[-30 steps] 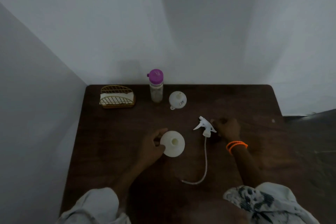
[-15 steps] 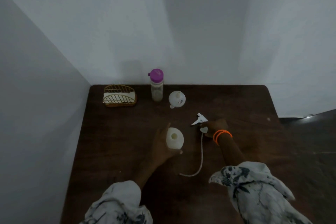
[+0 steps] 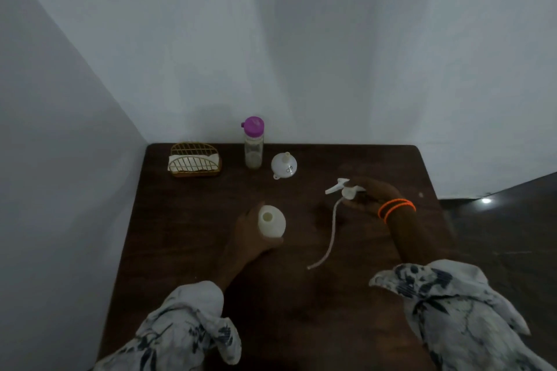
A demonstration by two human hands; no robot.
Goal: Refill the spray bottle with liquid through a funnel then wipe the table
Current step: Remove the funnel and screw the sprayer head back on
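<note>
A white spray bottle (image 3: 272,221) stands upright on the dark wooden table (image 3: 187,250) with its neck uncapped. My left hand (image 3: 251,232) grips its body from the left. My right hand (image 3: 369,194), with orange bangles on the wrist, holds the white trigger sprayer head (image 3: 343,188); its long dip tube (image 3: 330,235) trails toward me over the table. A small white funnel (image 3: 284,165) lies upside down at the back. Beside the funnel stands a clear bottle with a purple cap (image 3: 253,143).
A gold wire holder with white napkins (image 3: 194,160) sits in the table's back left corner. Grey walls close in on the left and behind the table. Dark floor shows to the right of the table edge.
My view has shifted, so everything sits differently in frame. My right hand has closed around the sprayer head and raised it, and my left hand has wrapped more fully round the bottle.
</note>
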